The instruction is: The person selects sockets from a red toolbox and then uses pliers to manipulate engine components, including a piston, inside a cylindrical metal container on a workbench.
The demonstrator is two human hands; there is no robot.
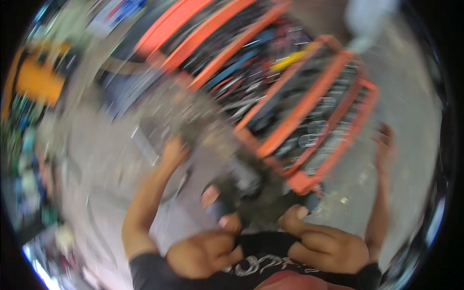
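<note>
Squatting low, I have an orange cantilever toolbox [273, 151] spread out before me, its trays unfolded. Sockets [316, 129] lie in the near right tray, and mixed hand tools [251, 72], one with a yellow handle [289, 60], fill the middle. My left hand [175, 152] is over the floor left of the box, smeared by motion; I cannot make out whether its fingers hold anything. A thin shiny strip [145, 145] shows beside it. To the right of the box, my right hand [385, 142] hangs with its fingers apart, holding nothing visible.
A grey cylindrical object [245, 176] is on the floor between my feet and the box. Farther left sit an orange object [41, 79] and a cluttered row of items [29, 179]. A blurred pale shape [369, 19] stands at the far right.
</note>
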